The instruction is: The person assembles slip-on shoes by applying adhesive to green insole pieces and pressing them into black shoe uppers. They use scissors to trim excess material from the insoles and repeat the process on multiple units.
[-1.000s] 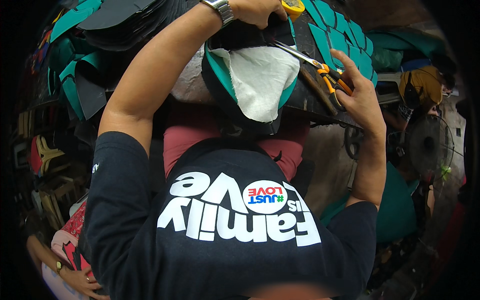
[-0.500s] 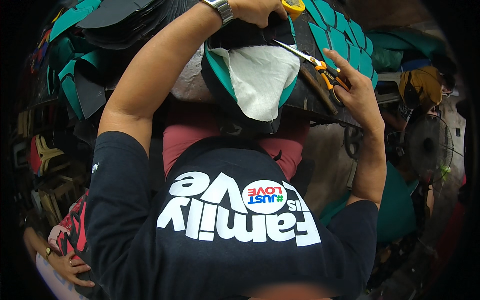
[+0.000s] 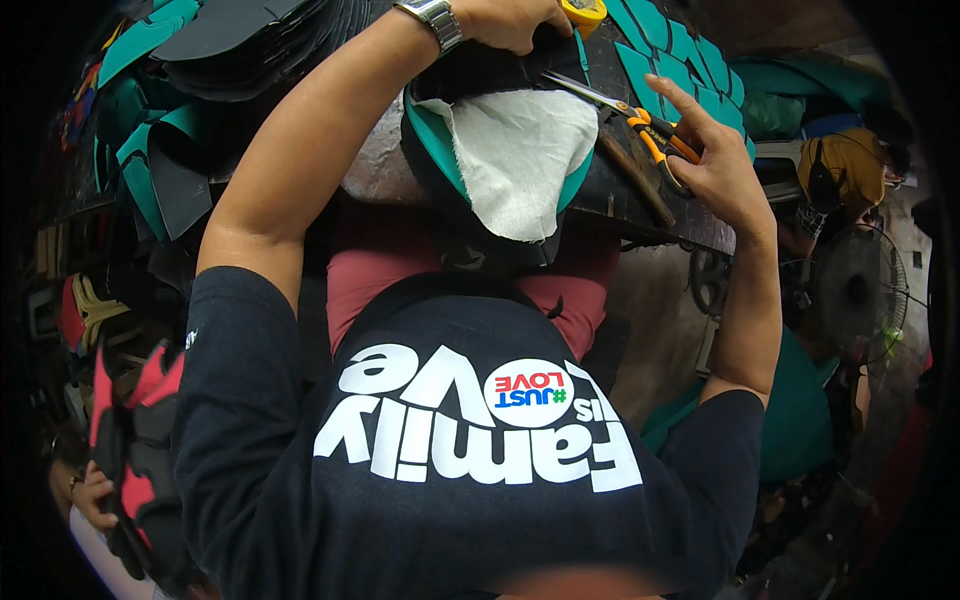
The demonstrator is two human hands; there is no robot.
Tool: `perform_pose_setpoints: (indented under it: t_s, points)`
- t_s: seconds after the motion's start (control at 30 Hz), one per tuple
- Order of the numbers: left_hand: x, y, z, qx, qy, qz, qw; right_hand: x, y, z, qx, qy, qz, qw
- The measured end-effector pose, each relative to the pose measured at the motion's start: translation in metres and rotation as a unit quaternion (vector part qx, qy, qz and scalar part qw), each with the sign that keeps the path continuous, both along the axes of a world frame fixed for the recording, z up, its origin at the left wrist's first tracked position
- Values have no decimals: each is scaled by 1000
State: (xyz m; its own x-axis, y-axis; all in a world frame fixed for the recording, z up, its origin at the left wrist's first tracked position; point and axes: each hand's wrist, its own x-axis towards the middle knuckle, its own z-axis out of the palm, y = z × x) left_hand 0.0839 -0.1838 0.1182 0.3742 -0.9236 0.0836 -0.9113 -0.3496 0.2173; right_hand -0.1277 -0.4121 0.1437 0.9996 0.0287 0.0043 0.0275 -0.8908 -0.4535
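While the right hand [image 3: 722, 165] clamps orange-and-black-handled scissors [image 3: 643, 122] | left hand [image 3: 508, 22] touches black lining [image 3: 490, 70], grip unclear | white cloth [image 3: 525, 155] over teal-and-black piece [image 3: 430, 138], near edge of tabletop [image 3: 608, 200]

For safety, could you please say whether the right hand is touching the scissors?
Touching: the head view shows the right hand gripping the scissors by their handles.

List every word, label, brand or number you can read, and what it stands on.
I won't copy out wording, but print stands here:
Black shirt: large white lettering, legible, upside down in view.
White round patch on its front: red, blue and green lettering, legible.
Left sleeve: small white marking, unreadable.
Scissors in the right hand: handle marking, too small.
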Motion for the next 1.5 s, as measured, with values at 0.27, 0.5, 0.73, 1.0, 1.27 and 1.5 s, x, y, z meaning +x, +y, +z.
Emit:
perform_pose_setpoints:
  t_s: [0.27,0.5,0.73,1.0,1.27,1.5]
  points:
    - [-3,26,8,-164,0,-50,985,-5,4,-4,13,31,-32,999]
    - [-69,134,-6,-226,-4,167,960,-25,16,-24,106,-66,-79,989]
    - [-85,134,-57,-456,401,240,757,-19,50,-32,155,-156,-17,975]
    - [-94,96,-57,-432,344,233,801,-20,48,-23,66,-138,-73,986]
    - [-103,97,-61,-441,291,179,830,-52,79,-14,144,-178,-80,970]
    - [-125,98,-51,-413,450,219,761,-78,104,-13,274,-248,-80,926]
